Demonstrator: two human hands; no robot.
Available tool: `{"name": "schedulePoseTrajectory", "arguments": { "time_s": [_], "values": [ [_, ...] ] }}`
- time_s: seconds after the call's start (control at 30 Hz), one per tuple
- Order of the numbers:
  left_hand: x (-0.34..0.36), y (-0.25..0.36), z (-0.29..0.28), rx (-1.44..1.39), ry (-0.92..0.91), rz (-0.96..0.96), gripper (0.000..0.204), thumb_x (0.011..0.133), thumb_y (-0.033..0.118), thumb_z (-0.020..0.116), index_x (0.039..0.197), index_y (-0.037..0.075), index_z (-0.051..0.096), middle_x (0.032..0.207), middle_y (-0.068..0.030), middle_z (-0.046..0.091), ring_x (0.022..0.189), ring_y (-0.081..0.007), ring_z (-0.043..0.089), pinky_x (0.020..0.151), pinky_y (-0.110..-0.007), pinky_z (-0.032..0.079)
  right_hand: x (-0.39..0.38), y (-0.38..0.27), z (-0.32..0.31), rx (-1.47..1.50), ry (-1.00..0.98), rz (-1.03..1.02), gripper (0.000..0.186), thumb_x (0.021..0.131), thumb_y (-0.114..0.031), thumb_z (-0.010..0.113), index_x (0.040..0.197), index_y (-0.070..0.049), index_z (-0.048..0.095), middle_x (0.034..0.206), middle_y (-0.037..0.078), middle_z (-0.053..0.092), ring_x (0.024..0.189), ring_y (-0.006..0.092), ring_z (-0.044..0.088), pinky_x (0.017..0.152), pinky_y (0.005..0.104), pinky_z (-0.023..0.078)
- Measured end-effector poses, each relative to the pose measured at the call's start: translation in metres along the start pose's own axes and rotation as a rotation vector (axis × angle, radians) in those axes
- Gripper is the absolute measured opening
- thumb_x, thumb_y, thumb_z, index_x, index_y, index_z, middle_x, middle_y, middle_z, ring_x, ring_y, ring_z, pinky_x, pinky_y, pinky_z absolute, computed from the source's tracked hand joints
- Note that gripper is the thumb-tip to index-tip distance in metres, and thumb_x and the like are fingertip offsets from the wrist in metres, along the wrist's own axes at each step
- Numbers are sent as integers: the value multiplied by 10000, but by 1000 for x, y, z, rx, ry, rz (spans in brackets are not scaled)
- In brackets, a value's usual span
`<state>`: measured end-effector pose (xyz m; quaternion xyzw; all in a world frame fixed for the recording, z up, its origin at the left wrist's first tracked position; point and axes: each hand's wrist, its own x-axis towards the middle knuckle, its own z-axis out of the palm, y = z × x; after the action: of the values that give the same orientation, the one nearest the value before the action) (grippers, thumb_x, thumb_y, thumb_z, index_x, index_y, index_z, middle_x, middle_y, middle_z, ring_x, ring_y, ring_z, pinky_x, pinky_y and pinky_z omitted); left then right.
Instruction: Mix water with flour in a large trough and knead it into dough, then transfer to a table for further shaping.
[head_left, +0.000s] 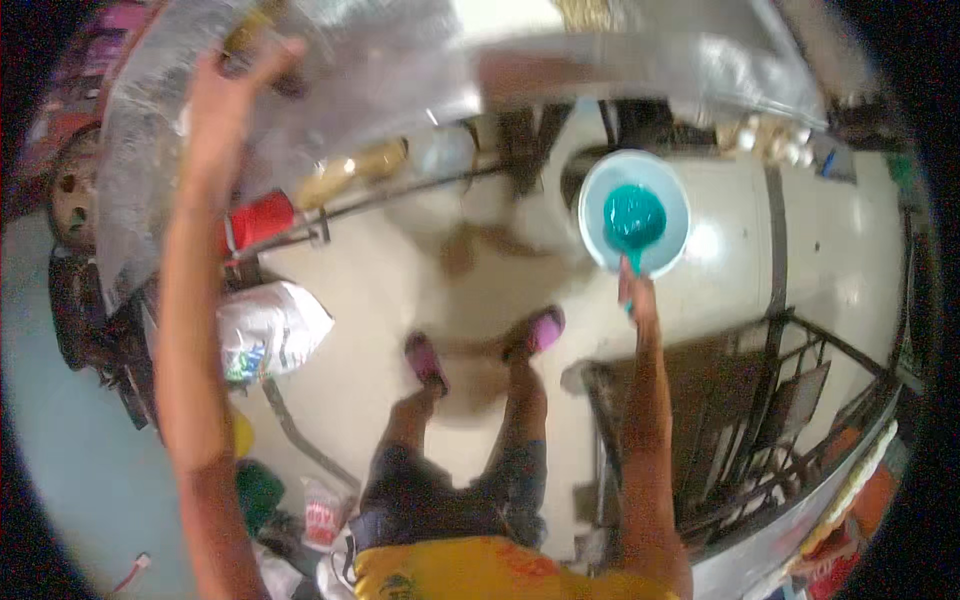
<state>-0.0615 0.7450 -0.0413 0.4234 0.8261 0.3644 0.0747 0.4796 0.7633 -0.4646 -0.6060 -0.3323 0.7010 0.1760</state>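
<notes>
Your yellow shirt (460,572) fills the bottom centre of the frame, with your two arms reaching up from the lower edge on either side of it. Your right hand (637,295), right of centre, is closed around the handle of a teal dipper (635,212). The dipper's round cup shows against the inside of a pale bucket (591,250) just above that hand; you cannot tell from this angle whether the cup hangs over the bucket or sits down in it.

Your left hand (232,98) is blurred in the upper left, over the shiny metal tabletop (385,75) that spans the top of the frame. Its thumb and fingers are spread apart around a dark and yellowish object (245,35), and you cannot tell whether they grip it.

Left of centre, below the tabletop's edge, you have a red container (262,222) and, under it, a white printed sack (275,325). Your pink sandals (546,330) stand apart on the pale floor (370,270) near the middle. At lower right, a dark metal frame (790,395) lies beyond your right forearm.
</notes>
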Motion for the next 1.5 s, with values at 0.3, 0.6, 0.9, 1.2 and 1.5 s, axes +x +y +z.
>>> {"name": "schedulePoseTrajectory", "arguments": {
  "time_s": [0.3,0.6,0.9,1.2,1.5],
  "values": [
    [-10,18,-8,-207,-17,-28,742,780,226,853,1363,-47,485,1251,-164,645,1161,-245,624,1007,-361,467,-191,-78,10,79,102,-52,245,995,-338,641,936,-101,613,542,-73,401,407,59,339,384,260,253],
    [-1,29,-8,-85,96,54,771,766,199,851,1388,-49,467,1351,-227,574,1261,-357,570,1051,-404,456,-299,-124,-13,7,164,-103,273,970,-341,680,890,-91,607,547,-65,394,425,60,327,412,264,236],
    [2,46,-18,-52,32,56,752,782,219,826,1404,-7,470,1328,-243,567,1233,-420,548,1055,-450,447,-388,-212,20,183,192,-70,324,984,-333,661,774,-155,489,558,-76,353,405,53,294,375,264,218],
    [3,-57,46,-524,82,108,758,776,276,826,1392,2,480,1313,-233,571,1211,-413,563,1054,-458,449,-442,-343,84,195,165,-191,289,970,-328,689,848,-107,547,543,-51,395,388,73,349,363,263,260],
    [34,49,-14,-262,-215,-6,719,698,221,866,1316,40,545,1235,-199,640,1143,-386,622,997,-453,492,-421,-475,156,133,125,-276,312,969,-330,692,921,-45,575,538,-63,374,384,45,338,338,244,246]
  ]
}}
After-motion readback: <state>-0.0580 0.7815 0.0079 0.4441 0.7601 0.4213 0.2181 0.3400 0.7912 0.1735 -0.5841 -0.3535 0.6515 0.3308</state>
